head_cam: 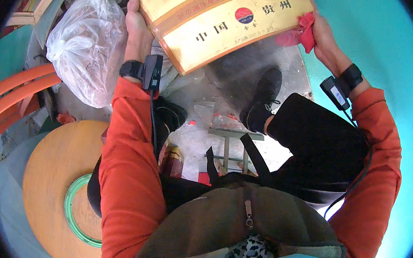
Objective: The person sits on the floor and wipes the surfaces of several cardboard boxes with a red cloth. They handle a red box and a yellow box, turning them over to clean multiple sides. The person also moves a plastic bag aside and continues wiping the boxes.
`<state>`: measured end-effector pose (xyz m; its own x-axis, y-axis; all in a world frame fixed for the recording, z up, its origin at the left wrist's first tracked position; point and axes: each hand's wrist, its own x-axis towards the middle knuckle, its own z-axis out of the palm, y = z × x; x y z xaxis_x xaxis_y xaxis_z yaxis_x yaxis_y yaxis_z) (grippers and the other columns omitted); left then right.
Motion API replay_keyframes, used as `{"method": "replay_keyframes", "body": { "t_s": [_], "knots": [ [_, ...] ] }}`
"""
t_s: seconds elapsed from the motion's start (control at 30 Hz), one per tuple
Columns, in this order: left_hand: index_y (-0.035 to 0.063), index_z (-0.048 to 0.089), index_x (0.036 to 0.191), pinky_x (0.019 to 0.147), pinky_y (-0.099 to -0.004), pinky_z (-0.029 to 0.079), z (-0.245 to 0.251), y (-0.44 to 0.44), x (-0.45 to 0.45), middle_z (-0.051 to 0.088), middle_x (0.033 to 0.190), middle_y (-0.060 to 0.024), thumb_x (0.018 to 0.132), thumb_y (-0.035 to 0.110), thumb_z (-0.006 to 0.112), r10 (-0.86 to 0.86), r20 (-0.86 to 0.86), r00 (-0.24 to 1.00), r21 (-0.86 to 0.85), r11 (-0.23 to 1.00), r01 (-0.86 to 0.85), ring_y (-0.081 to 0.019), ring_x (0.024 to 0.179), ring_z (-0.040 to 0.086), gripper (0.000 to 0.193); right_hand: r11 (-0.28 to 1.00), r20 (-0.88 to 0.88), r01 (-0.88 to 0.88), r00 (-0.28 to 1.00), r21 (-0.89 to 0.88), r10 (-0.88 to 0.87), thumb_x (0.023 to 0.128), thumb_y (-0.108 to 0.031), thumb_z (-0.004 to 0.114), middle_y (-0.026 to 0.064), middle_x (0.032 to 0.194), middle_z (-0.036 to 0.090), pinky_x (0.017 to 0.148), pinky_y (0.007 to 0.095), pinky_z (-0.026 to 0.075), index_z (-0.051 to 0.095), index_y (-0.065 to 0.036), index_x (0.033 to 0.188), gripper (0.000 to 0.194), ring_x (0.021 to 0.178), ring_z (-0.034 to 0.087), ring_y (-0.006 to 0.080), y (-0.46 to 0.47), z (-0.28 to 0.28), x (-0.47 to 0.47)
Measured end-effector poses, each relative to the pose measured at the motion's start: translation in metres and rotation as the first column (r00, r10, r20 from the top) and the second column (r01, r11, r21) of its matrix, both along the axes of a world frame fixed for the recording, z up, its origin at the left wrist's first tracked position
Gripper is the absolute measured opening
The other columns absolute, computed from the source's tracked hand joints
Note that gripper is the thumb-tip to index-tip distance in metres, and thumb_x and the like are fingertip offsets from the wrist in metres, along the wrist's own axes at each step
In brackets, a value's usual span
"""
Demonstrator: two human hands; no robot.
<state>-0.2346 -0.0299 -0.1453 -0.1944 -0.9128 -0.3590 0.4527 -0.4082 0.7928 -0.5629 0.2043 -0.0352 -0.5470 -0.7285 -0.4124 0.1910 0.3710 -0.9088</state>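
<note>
A yellow printed cardboard carton (215, 30), sealed with brown tape, is held out in front of me, tilted, its top cut off by the picture's edge. My left hand (137, 19) grips its left end, with the fingers mostly hidden behind the box. At the other end my right hand (321, 37) holds the carton's right edge. A red cloth (306, 31) is pinched between that hand and the box. Both wrists wear black straps with small cabled devices.
A knotted, filled clear plastic bag (88, 48) lies left of my left arm. Below it are an orange chair (19, 94) and a round wooden board (51, 174) with a green ring (70, 209). A small stool (228, 134) stands beneath me. A turquoise wall (382, 52) rises on the right.
</note>
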Motion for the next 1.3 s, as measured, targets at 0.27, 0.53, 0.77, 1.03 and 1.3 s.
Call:
{"method": "replay_keyframes", "body": {
  "t_s": [0.27,0.53,0.77,1.03,1.3],
  "knots": [
    [0.0006,0.05,0.136,0.108,-0.0433,0.045,-0.009,0.017,0.014,0.059,0.137,-0.0175,0.108,0.039,0.039,-0.015,-0.003,1.0,0.162,0.987,0.015,-0.0309,0.124,0.058,0.049,0.98,0.049,0.039,0.998,0.195,-0.05,0.107,-0.031,0.042,0.004,0.1,0.066,0.076,0.0327,0.057,0.06,-0.001,0.117,0.037,0.088,0.065,0.0138,-0.012,-0.007,-0.017],
    [0.0074,0.051,0.119,0.103,-0.04,0.046,-0.024,0.02,0.02,0.06,0.118,-0.0098,0.108,0.033,0.045,-0.005,0.118,0.993,0.01,1.0,0.004,-0.0233,0.113,0.059,0.029,0.963,-0.243,0.168,0.963,0.212,-0.114,0.105,-0.033,0.047,0.0141,0.097,0.063,0.067,0.037,0.056,0.055,0.005,0.111,0.039,0.08,0.066,0.0235,-0.01,-0.05,-0.037],
    [0.0017,0.047,0.138,0.1,-0.0383,0.046,-0.017,-0.007,0.016,0.059,0.127,-0.0153,0.101,0.024,0.055,0.048,0.588,0.807,-0.116,0.993,0.025,-0.0255,0.115,0.057,0.044,0.986,0.001,-0.12,0.993,0.116,0.121,0.107,-0.03,0.047,0.0167,0.104,0.063,0.073,0.0366,0.06,0.05,0.004,0.122,0.037,0.086,0.069,0.0248,-0.015,-0.072,-0.052],
    [-0.0016,0.057,0.117,0.089,-0.0365,0.048,-0.025,-0.008,0.01,0.063,0.113,-0.0139,0.102,0.027,0.054,0.079,0.664,0.743,-0.179,0.982,0.056,-0.0215,0.099,0.059,0.032,0.99,0.115,-0.105,0.987,-0.089,0.115,0.108,-0.035,0.048,0.0157,0.101,0.062,0.067,0.0365,0.063,0.048,0.005,0.122,0.042,0.081,0.07,0.0238,-0.004,-0.048,-0.03],
    [-0.003,0.058,0.104,0.087,-0.0369,0.047,-0.044,-0.014,0.011,0.063,0.1,-0.0127,0.102,0.024,0.055,0.142,0.622,0.77,-0.235,0.972,0.011,-0.0203,0.091,0.057,0.027,0.998,0.024,-0.012,1.0,-0.069,0.013,0.105,-0.048,0.05,0.0157,0.099,0.064,0.06,0.0345,0.06,0.048,0.004,0.122,0.055,0.074,0.068,0.0213,-0.005,-0.05,-0.031]
  ]
}}
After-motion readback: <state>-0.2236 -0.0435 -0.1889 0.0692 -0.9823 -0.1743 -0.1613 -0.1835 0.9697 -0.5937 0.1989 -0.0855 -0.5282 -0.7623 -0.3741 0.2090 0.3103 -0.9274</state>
